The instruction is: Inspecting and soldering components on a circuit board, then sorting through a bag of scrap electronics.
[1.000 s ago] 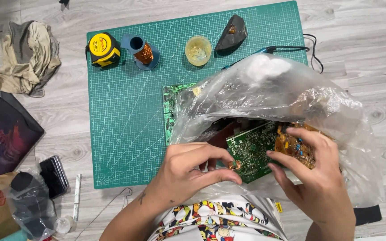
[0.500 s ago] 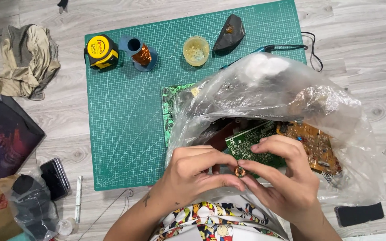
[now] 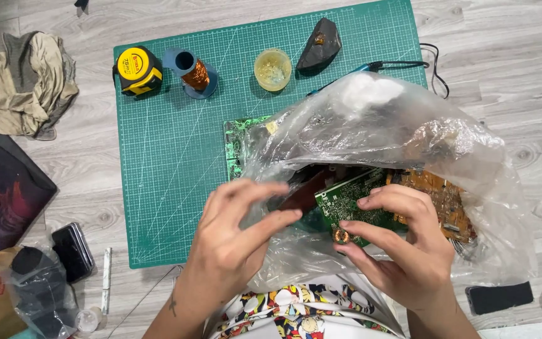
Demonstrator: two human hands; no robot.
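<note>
Floorboards of grey wood carry a green cutting mat. Over the mat's near right corner slumps a clear plastic bag, its mouth facing the person, with an orange board inside and another green board pinned under its far edge. Both hands work at the mouth: the left hand is half open, fingers spreading the film, while the right hand pinches a green circuit board halfway out of the bag. Beyond stand a yellow tape measure, copper wire spool and small clear cup.
</note>
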